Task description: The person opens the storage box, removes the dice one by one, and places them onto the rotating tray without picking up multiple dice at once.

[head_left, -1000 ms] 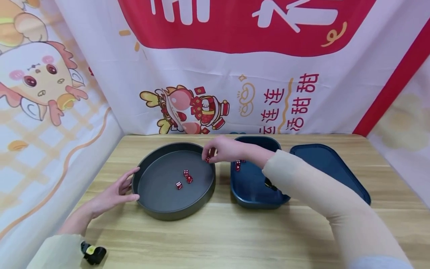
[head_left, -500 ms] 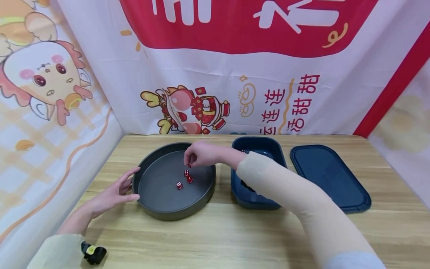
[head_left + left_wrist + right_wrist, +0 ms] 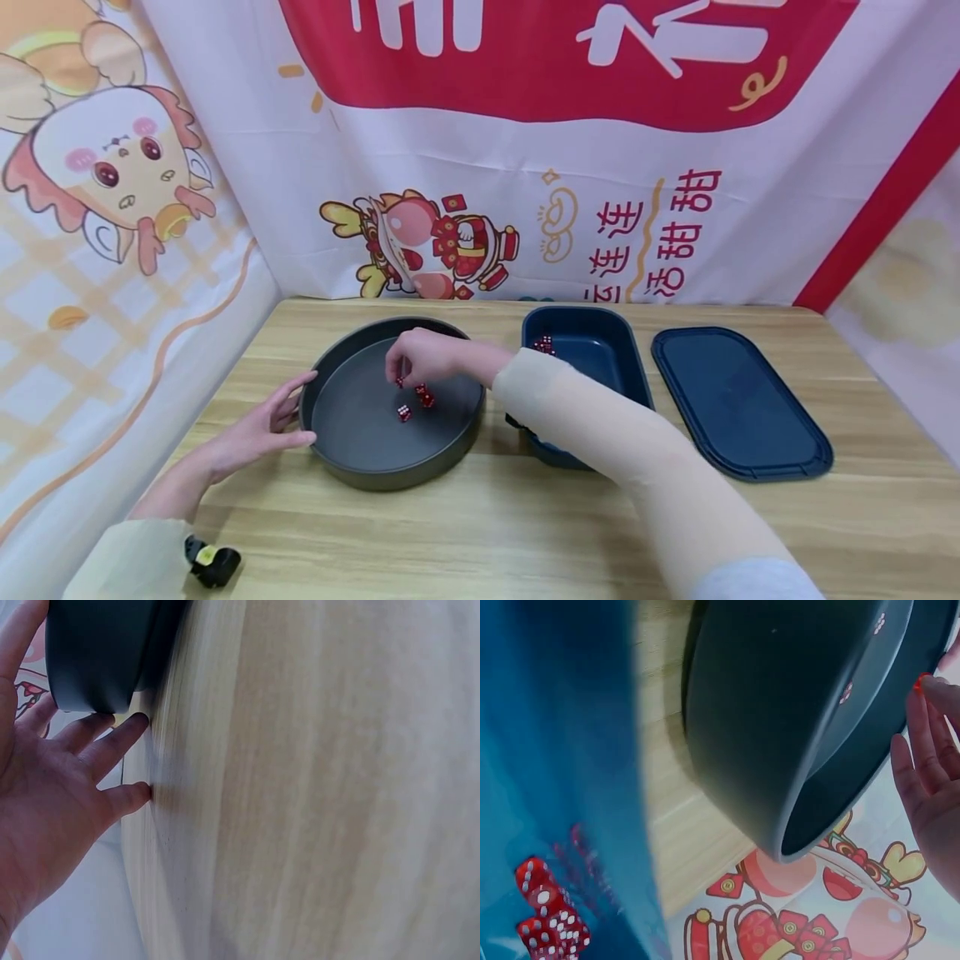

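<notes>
The right hand [image 3: 423,357] pinches a red die [image 3: 400,382] within the round dark-grey pan [image 3: 352,417]; three loose dice [image 3: 427,400] lie on the pan floor, from 3 to 6 o'clock of it. The left hand [image 3: 258,432], fingers spread wide, touches the pan at 9 o'clock. On the bench [image 3: 375,542], a blue box [image 3: 603,362] stands at the pan's 3 o'clock, further dice [image 3: 544,344] in its 11 o'clock corner; a blue lid [image 3: 742,404] lies at the box's 3 o'clock.

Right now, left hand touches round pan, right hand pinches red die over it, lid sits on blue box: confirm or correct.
The lid is off: the head view shows it on the table, right of the blue box. The rest holds: left hand touching round pan, right hand pinching red die over it.
</notes>
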`<state>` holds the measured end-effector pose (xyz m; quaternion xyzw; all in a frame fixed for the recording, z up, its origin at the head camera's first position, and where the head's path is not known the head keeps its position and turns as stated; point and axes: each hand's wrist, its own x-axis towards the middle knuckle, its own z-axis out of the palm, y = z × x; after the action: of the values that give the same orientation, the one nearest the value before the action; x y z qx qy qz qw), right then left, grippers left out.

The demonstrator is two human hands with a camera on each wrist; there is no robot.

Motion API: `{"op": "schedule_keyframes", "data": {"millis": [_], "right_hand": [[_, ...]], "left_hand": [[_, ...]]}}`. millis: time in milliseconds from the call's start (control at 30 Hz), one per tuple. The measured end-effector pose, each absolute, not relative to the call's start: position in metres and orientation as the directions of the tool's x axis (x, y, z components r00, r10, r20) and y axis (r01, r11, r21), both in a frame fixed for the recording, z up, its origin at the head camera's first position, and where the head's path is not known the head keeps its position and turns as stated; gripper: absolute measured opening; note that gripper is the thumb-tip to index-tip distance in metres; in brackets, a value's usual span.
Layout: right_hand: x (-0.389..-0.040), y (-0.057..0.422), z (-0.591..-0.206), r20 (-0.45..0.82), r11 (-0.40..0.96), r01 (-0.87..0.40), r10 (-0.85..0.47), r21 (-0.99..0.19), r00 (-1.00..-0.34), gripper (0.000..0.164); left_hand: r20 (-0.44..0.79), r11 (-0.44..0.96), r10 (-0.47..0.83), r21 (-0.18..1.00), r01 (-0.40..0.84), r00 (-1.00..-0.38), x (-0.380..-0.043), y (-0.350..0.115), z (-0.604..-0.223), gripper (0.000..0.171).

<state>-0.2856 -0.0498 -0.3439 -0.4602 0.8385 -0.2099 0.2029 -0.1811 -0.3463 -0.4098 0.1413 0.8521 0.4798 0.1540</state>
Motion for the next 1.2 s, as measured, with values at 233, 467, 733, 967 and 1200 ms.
{"op": "schedule_keyframes", "data": {"millis": [233,467,733,967,1200], "right_hand": [[-0.287,-0.052,-0.344,-0.152,0.499,-0.695,-0.853,-0.518,-0.499,0.016],[-0.287,-0.041,-0.335,-0.143,0.506,-0.686,-0.846,-0.523,-0.514,0.016],[-0.286,-0.014,-0.328,-0.119,0.484,-0.666,-0.849,-0.568,-0.515,0.013],[-0.280,0.015,-0.320,-0.130,0.506,-0.660,-0.837,-0.555,-0.532,0.011],[-0.279,0.044,-0.318,-0.118,0.511,-0.674,-0.834,-0.533,-0.539,0.009]], "left_hand": [[-0.124,0.489,0.395,0.867,0.095,-0.910,-0.181,-0.345,-0.409,0.087],[-0.130,0.503,0.394,0.859,0.095,-0.910,-0.181,-0.344,-0.406,0.088],[-0.132,0.514,0.391,0.852,0.097,-0.911,-0.180,-0.346,-0.407,0.087],[-0.129,0.496,0.399,0.863,0.096,-0.908,-0.180,-0.347,-0.410,0.087],[-0.123,0.492,0.405,0.864,0.103,-0.906,-0.180,-0.344,-0.409,0.087]]}}
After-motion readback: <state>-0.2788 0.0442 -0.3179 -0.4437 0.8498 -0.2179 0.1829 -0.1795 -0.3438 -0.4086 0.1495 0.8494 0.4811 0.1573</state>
